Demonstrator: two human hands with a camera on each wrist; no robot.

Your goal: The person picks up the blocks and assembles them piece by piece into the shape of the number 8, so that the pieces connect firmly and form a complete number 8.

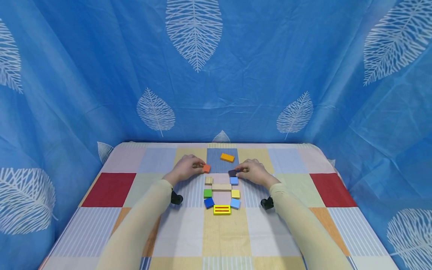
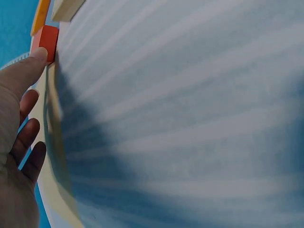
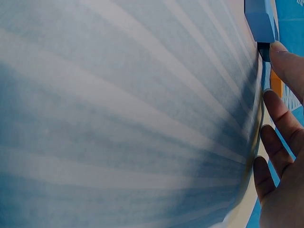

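Note:
In the head view my left hand [image 1: 185, 167] holds a small red-orange block [image 1: 207, 168] at the upper left of a ring of toy blocks. The left wrist view shows the thumb against that block [image 2: 46, 42], with the other fingers loosely bent. My right hand [image 1: 254, 171] holds a black block [image 1: 232, 173] at the ring's upper right, just behind a light blue block [image 1: 234, 181]. In the right wrist view the thumb touches the black block [image 3: 263, 51]; its far side is hidden. Nearest the left block is a striped wooden block [image 1: 208, 180].
A plain wooden bar [image 1: 221, 187] crosses the ring. Green [image 1: 207, 193], dark blue [image 1: 209, 203], yellow [image 1: 235, 194] and light blue [image 1: 235, 203] blocks line its sides. A red-striped yellow block [image 1: 221, 210] lies in front, an orange block [image 1: 227, 157] behind. Blue curtains [image 1: 216, 93] surround the patchwork-covered table [image 1: 179, 236].

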